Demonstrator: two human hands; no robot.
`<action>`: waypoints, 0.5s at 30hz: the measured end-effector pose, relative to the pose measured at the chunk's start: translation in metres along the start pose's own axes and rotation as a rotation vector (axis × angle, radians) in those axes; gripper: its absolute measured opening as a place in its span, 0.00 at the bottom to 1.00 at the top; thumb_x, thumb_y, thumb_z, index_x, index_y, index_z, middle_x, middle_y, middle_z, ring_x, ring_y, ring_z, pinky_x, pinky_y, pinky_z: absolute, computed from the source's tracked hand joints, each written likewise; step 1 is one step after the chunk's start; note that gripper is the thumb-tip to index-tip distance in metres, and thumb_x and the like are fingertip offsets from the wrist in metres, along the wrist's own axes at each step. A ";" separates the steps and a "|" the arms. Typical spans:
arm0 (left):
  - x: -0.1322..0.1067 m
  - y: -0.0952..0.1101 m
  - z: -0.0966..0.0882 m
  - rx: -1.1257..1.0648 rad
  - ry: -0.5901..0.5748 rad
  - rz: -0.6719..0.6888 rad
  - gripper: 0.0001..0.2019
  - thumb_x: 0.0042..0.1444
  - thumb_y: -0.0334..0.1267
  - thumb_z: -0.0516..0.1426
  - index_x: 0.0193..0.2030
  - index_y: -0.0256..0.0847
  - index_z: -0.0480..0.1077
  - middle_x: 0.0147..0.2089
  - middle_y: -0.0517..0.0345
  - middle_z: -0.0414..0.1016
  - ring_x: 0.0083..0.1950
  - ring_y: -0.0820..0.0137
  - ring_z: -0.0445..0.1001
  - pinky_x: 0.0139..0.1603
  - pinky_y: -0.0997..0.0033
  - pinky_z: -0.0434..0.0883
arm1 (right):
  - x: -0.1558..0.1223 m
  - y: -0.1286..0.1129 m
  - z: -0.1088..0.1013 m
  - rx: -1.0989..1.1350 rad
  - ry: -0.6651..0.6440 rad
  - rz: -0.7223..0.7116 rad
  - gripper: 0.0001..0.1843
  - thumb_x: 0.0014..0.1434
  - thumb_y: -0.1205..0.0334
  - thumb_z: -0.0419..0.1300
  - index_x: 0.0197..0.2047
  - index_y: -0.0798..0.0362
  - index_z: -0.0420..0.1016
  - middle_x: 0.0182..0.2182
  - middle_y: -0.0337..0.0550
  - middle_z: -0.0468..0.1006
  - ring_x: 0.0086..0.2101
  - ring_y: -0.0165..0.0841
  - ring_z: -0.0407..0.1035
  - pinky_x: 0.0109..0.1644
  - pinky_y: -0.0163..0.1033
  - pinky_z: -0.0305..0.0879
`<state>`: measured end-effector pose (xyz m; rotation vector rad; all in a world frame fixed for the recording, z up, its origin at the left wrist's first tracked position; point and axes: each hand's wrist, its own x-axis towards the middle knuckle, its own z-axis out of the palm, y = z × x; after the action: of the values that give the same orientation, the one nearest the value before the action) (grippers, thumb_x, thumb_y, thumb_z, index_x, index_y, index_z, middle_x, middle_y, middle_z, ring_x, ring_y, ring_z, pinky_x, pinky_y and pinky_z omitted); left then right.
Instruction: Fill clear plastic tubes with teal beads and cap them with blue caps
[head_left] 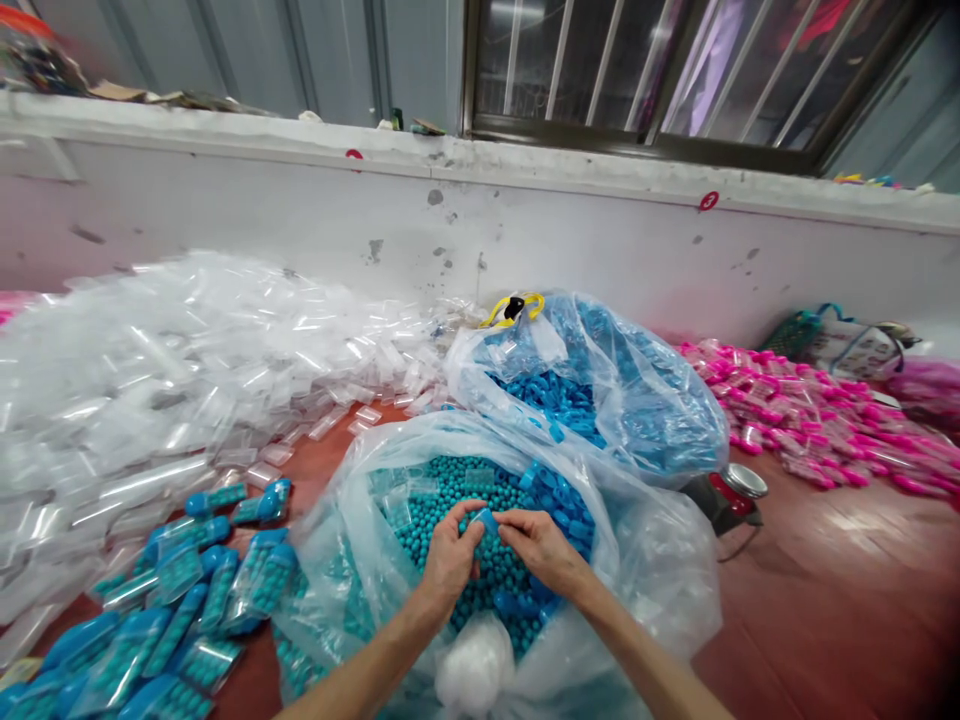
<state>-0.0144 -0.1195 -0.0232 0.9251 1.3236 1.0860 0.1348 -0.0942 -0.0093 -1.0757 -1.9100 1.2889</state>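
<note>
Over an open plastic bag (352,470) full of small teal beads (442,480), both hands meet at a small blue plastic cap (487,520). My left hand (450,553) is closed around it, thumb and fingertips on its sides. With a pinch, my right hand (546,548) grips the cap's right edge. Whether a clear case is attached below the cap is hidden by my fingers. More blue caps (559,505) lie among the beads on the bag's right side. A clear plastic case (420,487) rests on the beads at the left.
Clear cases (187,350) heap at the left, with bead-filled, blue-capped cases (180,570) in front. Behind my bag sits another bag (645,400) of blue parts. Pink pieces (810,410) pile at the right, near a metal-lidded container (739,490) on the red surface (847,590).
</note>
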 end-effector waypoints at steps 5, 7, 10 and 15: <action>-0.004 0.004 -0.010 -0.069 -0.199 -0.049 0.25 0.44 0.49 0.57 0.47 0.41 0.58 0.19 0.70 0.63 0.16 0.75 0.66 0.13 0.81 0.58 | 0.001 -0.008 -0.015 0.219 -0.117 0.140 0.14 0.48 0.61 0.56 0.39 0.54 0.72 0.26 0.35 0.68 0.22 0.25 0.61 0.26 0.32 0.60; -0.006 0.006 -0.012 -0.050 -0.214 -0.048 0.25 0.43 0.50 0.58 0.45 0.42 0.57 0.22 0.69 0.64 0.16 0.75 0.68 0.12 0.81 0.56 | 0.005 -0.010 -0.015 0.338 -0.044 0.207 0.20 0.44 0.60 0.58 0.43 0.55 0.70 0.26 0.35 0.68 0.24 0.27 0.64 0.27 0.33 0.63; -0.008 0.010 -0.012 0.023 -0.206 -0.006 0.21 0.45 0.49 0.56 0.43 0.43 0.57 0.22 0.70 0.62 0.14 0.78 0.63 0.11 0.82 0.54 | 0.012 -0.013 -0.009 0.383 0.108 0.248 0.31 0.40 0.61 0.60 0.50 0.55 0.62 0.32 0.38 0.69 0.26 0.28 0.66 0.25 0.34 0.66; -0.006 0.011 -0.019 0.110 -0.305 0.069 0.16 0.47 0.44 0.54 0.41 0.43 0.57 0.24 0.70 0.57 0.19 0.81 0.56 0.16 0.82 0.55 | 0.011 -0.018 -0.011 0.295 0.036 0.249 0.27 0.40 0.65 0.59 0.47 0.54 0.61 0.40 0.43 0.68 0.27 0.27 0.67 0.21 0.32 0.65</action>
<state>-0.0336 -0.1240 -0.0117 1.1756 1.1127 0.8888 0.1331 -0.0838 0.0115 -1.1956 -1.5328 1.6170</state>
